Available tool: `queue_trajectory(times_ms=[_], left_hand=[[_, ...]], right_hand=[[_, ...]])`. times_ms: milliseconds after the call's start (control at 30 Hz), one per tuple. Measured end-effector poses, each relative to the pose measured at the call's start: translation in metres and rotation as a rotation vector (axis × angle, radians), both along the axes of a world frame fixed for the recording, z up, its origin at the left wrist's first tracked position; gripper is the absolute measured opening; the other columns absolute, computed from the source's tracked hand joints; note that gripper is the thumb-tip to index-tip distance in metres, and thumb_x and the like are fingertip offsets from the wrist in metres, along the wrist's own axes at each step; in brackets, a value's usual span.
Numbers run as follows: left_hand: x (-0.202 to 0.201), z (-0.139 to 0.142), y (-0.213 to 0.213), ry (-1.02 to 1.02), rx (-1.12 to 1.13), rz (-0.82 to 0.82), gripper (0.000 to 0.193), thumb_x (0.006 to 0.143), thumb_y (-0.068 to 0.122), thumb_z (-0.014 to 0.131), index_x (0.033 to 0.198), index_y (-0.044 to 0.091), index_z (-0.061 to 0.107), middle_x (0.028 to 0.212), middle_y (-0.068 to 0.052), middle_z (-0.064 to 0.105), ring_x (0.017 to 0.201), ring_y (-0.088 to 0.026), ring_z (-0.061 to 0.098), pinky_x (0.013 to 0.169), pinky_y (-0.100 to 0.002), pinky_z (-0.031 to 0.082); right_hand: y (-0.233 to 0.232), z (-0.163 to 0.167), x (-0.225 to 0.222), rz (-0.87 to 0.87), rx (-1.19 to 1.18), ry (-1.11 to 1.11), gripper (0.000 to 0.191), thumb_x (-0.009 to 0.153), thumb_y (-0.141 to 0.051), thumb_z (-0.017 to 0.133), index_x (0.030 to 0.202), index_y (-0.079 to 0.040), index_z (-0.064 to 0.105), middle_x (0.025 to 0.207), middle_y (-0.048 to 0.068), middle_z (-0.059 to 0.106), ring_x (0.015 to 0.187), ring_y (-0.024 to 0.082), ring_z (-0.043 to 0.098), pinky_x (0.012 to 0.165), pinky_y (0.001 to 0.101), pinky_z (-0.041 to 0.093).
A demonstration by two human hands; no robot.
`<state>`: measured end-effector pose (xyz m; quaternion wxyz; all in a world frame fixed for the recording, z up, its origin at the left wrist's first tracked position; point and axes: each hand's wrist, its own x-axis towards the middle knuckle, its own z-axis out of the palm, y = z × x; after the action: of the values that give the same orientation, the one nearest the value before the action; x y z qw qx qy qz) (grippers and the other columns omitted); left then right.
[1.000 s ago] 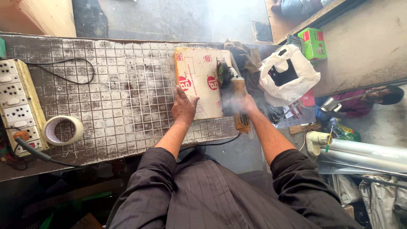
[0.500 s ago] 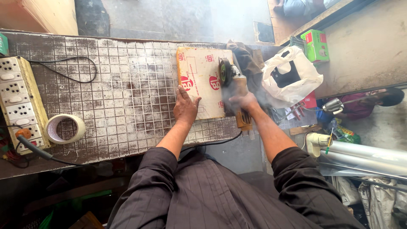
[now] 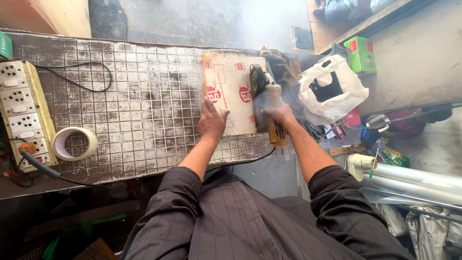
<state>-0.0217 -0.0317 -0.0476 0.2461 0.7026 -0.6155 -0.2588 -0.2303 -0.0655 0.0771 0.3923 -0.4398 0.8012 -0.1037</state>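
Cutting cream sheet [image 3: 231,98] with angle grinder [image 3: 266,103] along its right edge, cut partway, dust rising.
Left hand [image 3: 212,121] pressing sheet flat on gridded surface [image 3: 144,110], fingers spread; right hand [image 3: 278,114] fingers clamped on grinder; upper stretch seemingly uncut.

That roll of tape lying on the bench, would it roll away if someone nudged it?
Probably not: the tape roll lies flat on its side on the gridded bench, so it would likely slide. It looks light, being a hollow ring.
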Motion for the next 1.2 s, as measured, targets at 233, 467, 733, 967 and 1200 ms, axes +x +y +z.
queue_trajectory(times_ms=[233, 467, 733, 967, 1200], left_hand=[[-0.001, -0.008, 0.001, 0.013, 0.027, -0.016, 0.102, 0.094, 0.057, 0.065, 0.153, -0.012, 0.019, 0.15, -0.036, 0.04, 0.127, -0.044, 0.058, 0.089, -0.043, 0.059], [-0.001, -0.005, 0.0, 0.016, 0.011, -0.001, 0.103, 0.092, 0.057, 0.067, 0.152, -0.012, 0.019, 0.149, -0.035, 0.04, 0.125, -0.044, 0.059, 0.089, -0.043, 0.059], [0.001, -0.002, -0.001, -0.01, -0.021, -0.016, 0.103, 0.093, 0.058, 0.066, 0.151, -0.013, 0.018, 0.148, -0.038, 0.039, 0.126, -0.046, 0.058, 0.088, -0.041, 0.059], [0.0, -0.004, -0.001, 0.01, -0.013, -0.009, 0.103, 0.094, 0.057, 0.065, 0.152, -0.014, 0.017, 0.149, -0.038, 0.038, 0.126, -0.045, 0.058, 0.089, -0.041, 0.059], [0.0, -0.004, -0.001, 0.019, -0.021, 0.004, 0.102, 0.093, 0.056, 0.067, 0.152, -0.013, 0.019, 0.149, -0.037, 0.039, 0.123, -0.045, 0.06, 0.089, -0.042, 0.059]], right_hand=[[-0.005, -0.001, -0.001, 0.0, -0.017, 0.029, 0.051, 0.067, -0.036, 0.089, 0.106, -0.005, 0.076, 0.099, 0.007, 0.076, 0.086, 0.017, 0.07, 0.078, 0.0361, 0.056], [-0.012, -0.005, -0.003, 0.124, -0.141, -0.12, 0.048, 0.068, -0.032, 0.089, 0.104, -0.004, 0.075, 0.1, 0.005, 0.076, 0.088, 0.014, 0.067, 0.078, 0.0341, 0.055], [-0.017, -0.006, -0.002, 0.165, -0.163, -0.148, 0.031, 0.082, -0.028, 0.078, 0.102, -0.004, 0.077, 0.093, 0.003, 0.077, 0.085, 0.013, 0.07, 0.075, 0.0325, 0.054], [-0.018, -0.01, -0.012, 0.154, -0.163, -0.749, 0.044, 0.079, -0.033, 0.086, 0.106, -0.001, 0.074, 0.098, 0.005, 0.074, 0.086, 0.014, 0.068, 0.076, 0.0324, 0.054], [-0.023, 0.008, 0.004, 0.12, 0.001, 0.064, 0.051, 0.071, -0.041, 0.087, 0.103, -0.003, 0.079, 0.095, 0.008, 0.077, 0.082, 0.016, 0.068, 0.073, 0.0351, 0.054]])
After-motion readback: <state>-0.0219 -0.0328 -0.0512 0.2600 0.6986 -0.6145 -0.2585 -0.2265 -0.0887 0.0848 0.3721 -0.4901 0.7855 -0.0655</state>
